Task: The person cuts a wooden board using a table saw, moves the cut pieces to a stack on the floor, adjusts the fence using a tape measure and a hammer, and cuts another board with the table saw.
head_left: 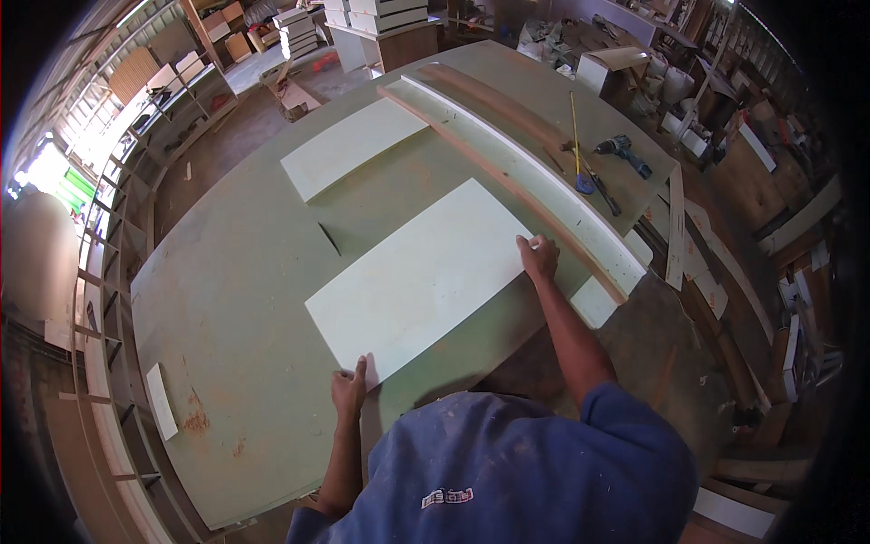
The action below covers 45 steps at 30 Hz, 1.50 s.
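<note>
A white rectangular board (421, 281) lies at a slant over the green-grey worktop in front of me. My left hand (349, 390) is closed on its near left corner, thumb on top. At the right end, my right hand (539, 257) grips the board's edge; the fingers underneath are hidden. Beyond it rests a second white board (358, 145), close to a long white channel-shaped piece (535, 181) with a brown wooden edge. This long piece runs from the far middle toward the right, past my right hand. A thin dark strip (329, 238) lies left of the board.
On the worktop (245, 308), a power drill (623, 154), a hammer-like tool (600, 186) and a thin yellow strip with a blue end (575, 136) lie at the right. A small white strip (162, 402) sits near the left edge. Offcuts (725, 245) crowd the right side.
</note>
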Available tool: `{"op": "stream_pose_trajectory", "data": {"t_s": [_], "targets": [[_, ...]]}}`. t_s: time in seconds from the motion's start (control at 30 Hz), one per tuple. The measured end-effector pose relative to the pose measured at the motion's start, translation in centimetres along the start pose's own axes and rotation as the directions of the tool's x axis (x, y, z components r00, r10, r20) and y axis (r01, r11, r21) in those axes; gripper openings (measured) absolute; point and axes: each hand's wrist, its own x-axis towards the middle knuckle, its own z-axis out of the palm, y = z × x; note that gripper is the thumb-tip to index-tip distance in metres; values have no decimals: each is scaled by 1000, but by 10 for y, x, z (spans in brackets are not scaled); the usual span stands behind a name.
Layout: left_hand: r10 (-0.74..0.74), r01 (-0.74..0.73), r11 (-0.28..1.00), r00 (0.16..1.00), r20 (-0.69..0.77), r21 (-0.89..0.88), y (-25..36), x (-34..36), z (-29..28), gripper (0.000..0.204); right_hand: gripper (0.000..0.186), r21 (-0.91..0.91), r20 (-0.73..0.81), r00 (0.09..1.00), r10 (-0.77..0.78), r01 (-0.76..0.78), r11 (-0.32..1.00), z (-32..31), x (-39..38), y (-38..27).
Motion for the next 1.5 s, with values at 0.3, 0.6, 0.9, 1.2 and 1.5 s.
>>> {"op": "stream_pose_trajectory", "data": {"t_s": [0.3,0.6,0.9,1.2,1.5], "targets": [[-34,34,998,999,5,-43,53,13,42,82,30,122,14,1000,28,-30,992,32,46,41],[-94,95,991,996,8,-93,55,21,61,80,24,138,119,950,-289,272,952,46,-6,14],[-163,160,982,986,-20,-100,66,15,54,82,46,99,259,766,-589,585,805,58,-40,-26],[-101,201,865,967,234,-460,47,7,37,66,48,127,198,662,-723,713,689,89,-90,-71],[123,145,864,868,482,-481,14,9,28,46,45,60,82,692,-717,715,697,106,-93,-83]]}}
